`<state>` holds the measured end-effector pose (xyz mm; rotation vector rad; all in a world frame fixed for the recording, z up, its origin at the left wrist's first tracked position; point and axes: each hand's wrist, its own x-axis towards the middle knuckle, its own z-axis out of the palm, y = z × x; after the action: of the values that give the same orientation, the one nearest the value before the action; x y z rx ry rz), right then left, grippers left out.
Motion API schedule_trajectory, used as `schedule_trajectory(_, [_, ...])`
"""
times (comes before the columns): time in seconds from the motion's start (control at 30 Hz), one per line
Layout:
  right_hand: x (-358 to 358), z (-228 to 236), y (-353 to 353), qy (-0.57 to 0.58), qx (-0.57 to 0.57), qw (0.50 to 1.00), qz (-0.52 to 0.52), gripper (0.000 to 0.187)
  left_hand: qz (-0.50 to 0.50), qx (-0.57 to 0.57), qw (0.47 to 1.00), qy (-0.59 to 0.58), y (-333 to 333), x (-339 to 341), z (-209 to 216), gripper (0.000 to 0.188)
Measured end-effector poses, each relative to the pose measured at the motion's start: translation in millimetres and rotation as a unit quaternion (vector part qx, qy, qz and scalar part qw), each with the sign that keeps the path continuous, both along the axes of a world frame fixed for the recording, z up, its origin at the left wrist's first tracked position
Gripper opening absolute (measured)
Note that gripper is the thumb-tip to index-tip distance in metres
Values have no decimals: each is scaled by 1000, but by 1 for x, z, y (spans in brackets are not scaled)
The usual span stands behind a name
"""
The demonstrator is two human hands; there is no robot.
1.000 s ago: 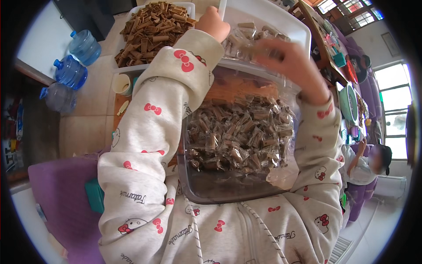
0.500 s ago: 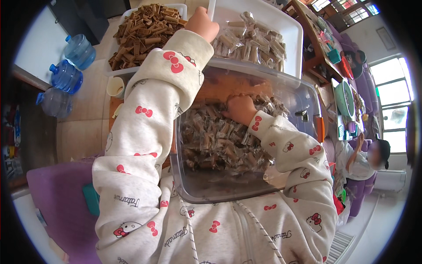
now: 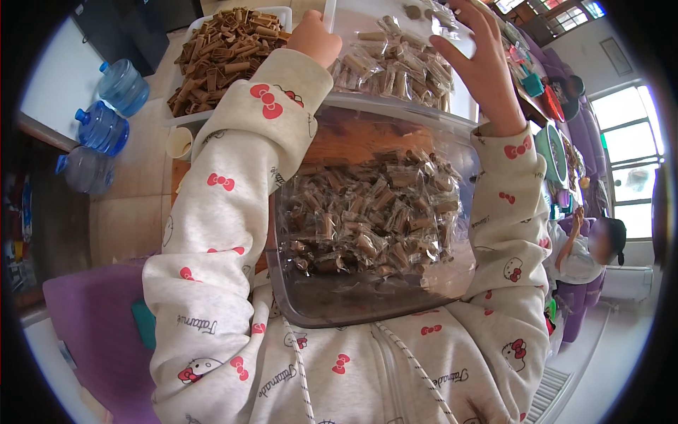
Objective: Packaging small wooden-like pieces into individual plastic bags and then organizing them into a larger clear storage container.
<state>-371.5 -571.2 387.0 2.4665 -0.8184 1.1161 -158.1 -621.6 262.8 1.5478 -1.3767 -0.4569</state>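
My left hand (image 3: 316, 39) is closed around the left rim of a white plastic bin (image 3: 364, 15). My right hand (image 3: 487, 67) is over that bin's right side, thumb and fingers apart. Small clear-wrapped packets (image 3: 443, 20) show right by its fingertips; they look loose rather than gripped. More wrapped brown pieces (image 3: 402, 67) lie heaped in the bin. In front of me stands a clear grey plastic box (image 3: 353, 309), tilted toward my body, with a pile of wrapped brown tube-like packets (image 3: 374, 219) inside.
Left of the white bin, another white tray is heaped with unwrapped brown pieces (image 3: 233, 53). A paper cup (image 3: 179, 143) stands below it. Several blue water jugs (image 3: 104, 127) line the left wall. A person (image 3: 590, 247) sits at far right by a green basin (image 3: 552, 157).
My right hand has left the packets in the clear box and moved up over the white bin, fingers spreading. Packets now appear by its fingertips. My left hand stays on the rim.
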Motion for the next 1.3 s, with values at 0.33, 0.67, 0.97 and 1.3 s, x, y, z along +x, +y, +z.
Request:
schedule_trajectory(0.33, [-29, -169, 99, 471, 321, 818, 80, 45, 53, -43, 998, -10, -7, -5, -9, 26])
schedule_trajectory(0.67, [-1, -179, 100, 251, 540, 799, 79, 43, 33, -28, 999, -8, -7, 6, -10, 33])
schedule_trajectory(0.97, [15, -80, 73, 201, 471, 854, 87, 17, 19, 10, 1000, -5, 2, -2, -1, 39])
schedule_trajectory(1.3, [6, -27, -16, -85, 283, 955, -29, 35, 19, -34, 999, -8, -4, 1, -9, 43])
